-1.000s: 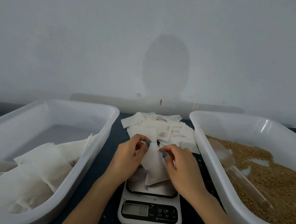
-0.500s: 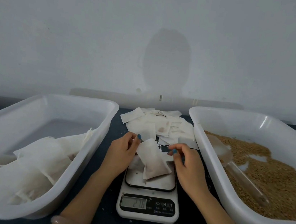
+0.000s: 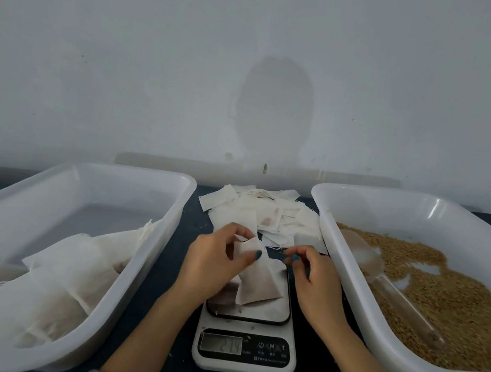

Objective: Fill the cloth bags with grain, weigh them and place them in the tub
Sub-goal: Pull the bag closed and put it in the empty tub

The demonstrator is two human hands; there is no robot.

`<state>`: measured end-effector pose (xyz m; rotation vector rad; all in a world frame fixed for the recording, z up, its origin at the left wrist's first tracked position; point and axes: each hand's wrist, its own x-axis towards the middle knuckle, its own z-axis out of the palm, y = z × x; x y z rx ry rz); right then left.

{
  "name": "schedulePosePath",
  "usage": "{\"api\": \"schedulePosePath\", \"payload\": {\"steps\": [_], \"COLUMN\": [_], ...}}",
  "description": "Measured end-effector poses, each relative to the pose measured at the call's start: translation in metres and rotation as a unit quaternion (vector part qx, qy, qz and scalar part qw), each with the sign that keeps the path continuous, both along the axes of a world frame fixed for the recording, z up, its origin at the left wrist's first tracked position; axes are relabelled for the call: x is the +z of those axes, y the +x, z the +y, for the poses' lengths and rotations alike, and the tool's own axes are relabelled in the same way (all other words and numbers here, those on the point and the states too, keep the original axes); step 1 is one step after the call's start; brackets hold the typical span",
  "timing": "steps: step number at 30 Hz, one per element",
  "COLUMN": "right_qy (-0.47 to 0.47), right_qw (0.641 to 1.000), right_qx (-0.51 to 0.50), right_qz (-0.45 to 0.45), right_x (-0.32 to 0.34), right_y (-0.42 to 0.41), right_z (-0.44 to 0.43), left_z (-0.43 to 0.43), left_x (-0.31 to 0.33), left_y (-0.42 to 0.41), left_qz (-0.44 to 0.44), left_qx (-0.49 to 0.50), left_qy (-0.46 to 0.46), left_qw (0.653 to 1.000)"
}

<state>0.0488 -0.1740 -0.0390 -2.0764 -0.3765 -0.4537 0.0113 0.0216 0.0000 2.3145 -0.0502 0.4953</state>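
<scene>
A filled white cloth bag (image 3: 259, 281) stands on the platform of a small white kitchen scale (image 3: 242, 354) in the centre; its display is lit. My left hand (image 3: 212, 265) grips the bag's gathered top, thumb across the cloth. My right hand (image 3: 314, 284) is just right of the bag, thumb and forefinger pinched together on what looks like its thin drawstring. The white tub (image 3: 184, 206) on the left holds several filled bags (image 3: 72, 259). The tub (image 3: 346, 289) on the right holds brown grain (image 3: 448, 293).
A loose pile of empty cloth bags (image 3: 265, 215) lies behind the scale, between the tubs. A clear plastic scoop (image 3: 364, 259) rests in the grain, handle toward me. Stray grains dot the dark tabletop near the scale. A plain wall stands close behind.
The bag has settled onto the scale. My left hand has closed over its top, and my right hand has drawn a little to the right, away from the bag.
</scene>
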Motion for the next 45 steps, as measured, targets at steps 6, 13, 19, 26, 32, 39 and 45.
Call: {"api": "schedulePosePath", "payload": {"steps": [6,13,19,26,32,39,45], "right_qy": [0.017,0.0,-0.006,-0.008,-0.01,-0.012,-0.006], "right_qw": [1.0,1.0,1.0,1.0,1.0,1.0,1.0], "right_qx": [0.003,0.007,0.015,0.018,0.016,0.013,0.011], "right_qz": [0.014,0.019,0.011,0.019,0.023,0.02,0.014], "right_x": [0.001,-0.003,-0.003,-0.002,-0.001,-0.003,-0.004], "right_y": [0.002,0.002,0.002,0.001,0.0,0.004,0.005], "right_z": [-0.002,0.0,-0.002,-0.002,-0.002,-0.001,-0.003], "left_z": [0.003,0.045,0.1,0.132,0.121,0.061,0.0], "left_x": [0.034,0.101,0.125,0.107,0.089,0.101,0.026], "left_y": [-0.011,-0.034,-0.043,-0.025,-0.013,-0.012,0.045], "left_qz": [-0.083,-0.155,-0.055,0.086,0.305,0.1,0.072], "left_qx": [0.039,0.29,0.367,0.358,0.236,0.28,0.003], "left_qy": [-0.054,0.189,0.204,0.214,0.296,0.395,0.28], "left_qw": [0.994,0.925,0.906,0.905,0.874,0.869,0.957]}}
